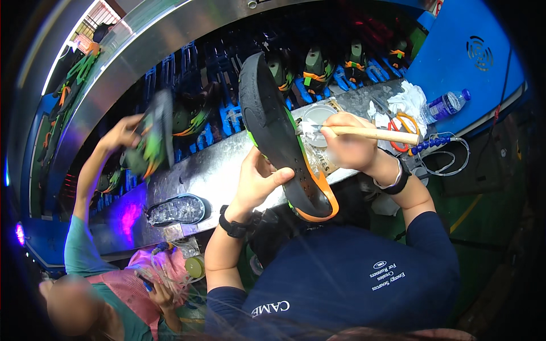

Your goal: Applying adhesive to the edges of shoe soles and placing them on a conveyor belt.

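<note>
My left hand (259,181) grips a black shoe sole (278,136) with orange and green edging, held upright with its underside facing me. Just to the right of the sole, my right hand (348,141) is closed on a wooden-handled brush (378,134) that points left. The brush tip sits over a small round white pot (316,118) on the metal bench (210,170). Both wrists carry dark bands.
A co-worker on the left lifts a green and black shoe (152,136) with a raised hand. A clear sole mould (176,209) lies on the bench. Orange-handled scissors (402,132), white rags (406,99) and a plastic bottle (446,105) lie right. Shoes ride a blue conveyor rack (318,71) behind.
</note>
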Demonstrator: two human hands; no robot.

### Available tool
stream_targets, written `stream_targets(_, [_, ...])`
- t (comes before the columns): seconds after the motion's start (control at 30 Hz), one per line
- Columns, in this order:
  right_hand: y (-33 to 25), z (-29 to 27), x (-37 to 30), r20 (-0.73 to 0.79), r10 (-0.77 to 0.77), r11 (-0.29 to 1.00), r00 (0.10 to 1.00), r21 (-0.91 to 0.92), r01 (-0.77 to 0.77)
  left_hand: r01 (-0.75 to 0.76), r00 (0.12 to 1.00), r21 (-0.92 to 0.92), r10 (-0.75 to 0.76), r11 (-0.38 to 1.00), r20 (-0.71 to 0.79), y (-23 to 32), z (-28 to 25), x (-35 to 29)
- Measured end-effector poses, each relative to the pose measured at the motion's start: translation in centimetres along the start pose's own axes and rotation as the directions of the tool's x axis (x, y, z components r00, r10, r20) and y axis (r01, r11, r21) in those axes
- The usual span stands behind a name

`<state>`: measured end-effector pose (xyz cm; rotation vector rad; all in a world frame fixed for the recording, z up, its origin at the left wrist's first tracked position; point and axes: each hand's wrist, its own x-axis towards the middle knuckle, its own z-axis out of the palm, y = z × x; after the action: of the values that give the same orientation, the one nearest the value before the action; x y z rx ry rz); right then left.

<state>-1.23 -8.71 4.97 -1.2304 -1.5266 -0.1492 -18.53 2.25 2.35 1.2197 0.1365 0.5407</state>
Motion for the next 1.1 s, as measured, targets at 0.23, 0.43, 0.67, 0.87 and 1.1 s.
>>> stream_targets(0.23, [0.2,0.5,0.7,-0.081,-0.034,0.999,0.996,-0.036,0.031,0.018,1.000,0.036,-0.019,0.999,0.012,0.1,0.4,-0.3])
stream_targets(0.43, [0.6,0.7,1.1,-0.081,-0.089,0.993,0.993,-0.079,0.083,0.045,0.999,0.036,-0.046,0.998,0.017,-0.2,0.3,-0.5])
stream_targets(0.67, [0.4,0.8,1.1,-0.070,-0.120,0.989,0.990,-0.092,0.114,0.055,0.998,0.047,-0.056,0.997,0.016,0.2,0.4,-0.5])
stream_targets(0.87, [-0.4,-0.3,-0.6,-0.031,-0.033,0.999,0.999,-0.038,0.032,0.071,0.997,0.054,-0.072,0.996,0.016,-0.4,-0.2,-0.5])
stream_targets(1.1, [-1.1,-5.7,-3.8,-0.294,0.327,0.929,0.898,0.272,-0.249,0.090,0.995,0.037,-0.091,0.995,0.027,3.3,1.3,1.6])
